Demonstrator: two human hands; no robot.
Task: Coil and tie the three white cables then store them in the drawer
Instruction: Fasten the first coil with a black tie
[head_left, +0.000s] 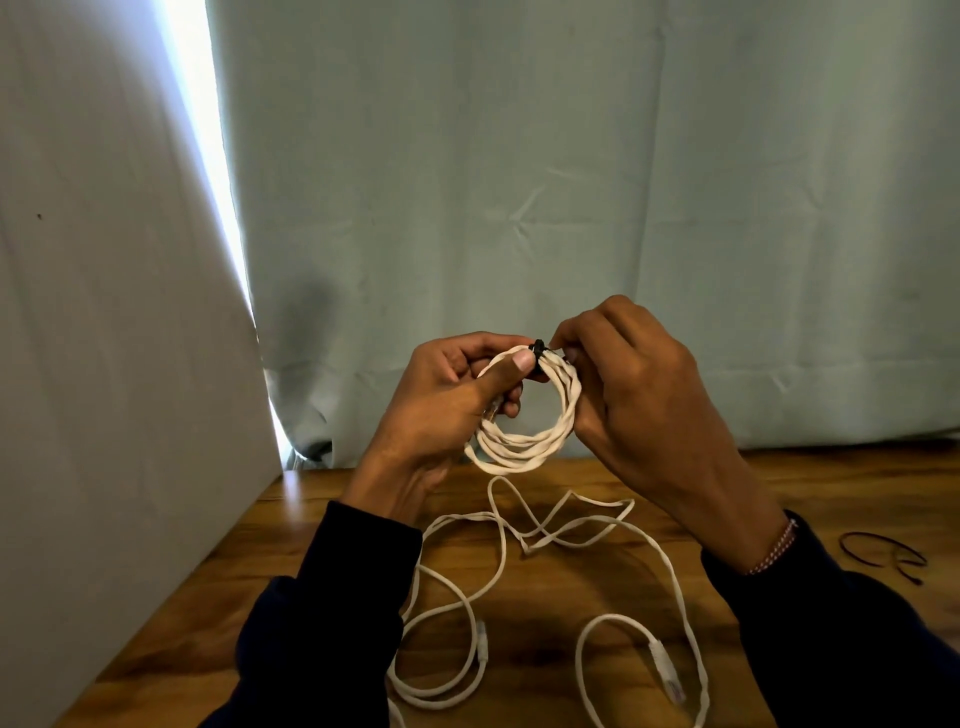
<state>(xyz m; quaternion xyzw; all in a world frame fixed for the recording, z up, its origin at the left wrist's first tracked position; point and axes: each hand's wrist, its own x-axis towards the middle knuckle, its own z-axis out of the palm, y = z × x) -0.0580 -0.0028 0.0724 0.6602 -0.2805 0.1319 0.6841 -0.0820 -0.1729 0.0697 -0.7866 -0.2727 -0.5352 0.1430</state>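
First white cable coil (524, 410) held above the wooden bench (291, 525), left hand (447, 400) grip pinching it, right hand (623, 374) grip twisting the black tie (537, 347); loose cables (545, 571), spare ties (883, 553), storing seemingly left.

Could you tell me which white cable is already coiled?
The coil held up in both hands, black tie on top; the other cable sprawls loose on the table.

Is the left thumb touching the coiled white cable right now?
Touching. The head view shows the left hand with its thumb pressed flat on the coiled white cable, beside the black tie, no gap visible.
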